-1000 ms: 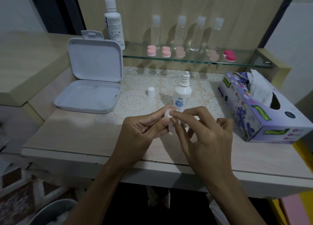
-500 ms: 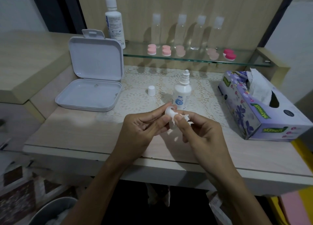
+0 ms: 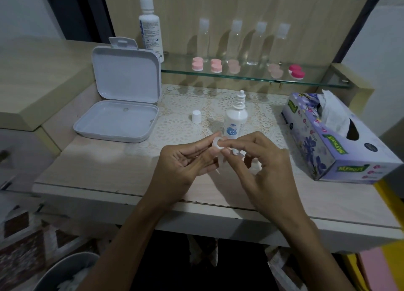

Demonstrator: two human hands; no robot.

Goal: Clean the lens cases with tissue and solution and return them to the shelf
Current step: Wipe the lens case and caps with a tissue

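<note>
Far left on the bench: white hinged box, lid up. Loose white cap on the lace mat, small solution bottle uncapped just beside. Left hand pinches a small white lens case above the bench front. Right hand, fingers curled, presses what looks like a tissue wad into it. Glass shelf behind carries pink lens cases. Tissue box far right.
</note>
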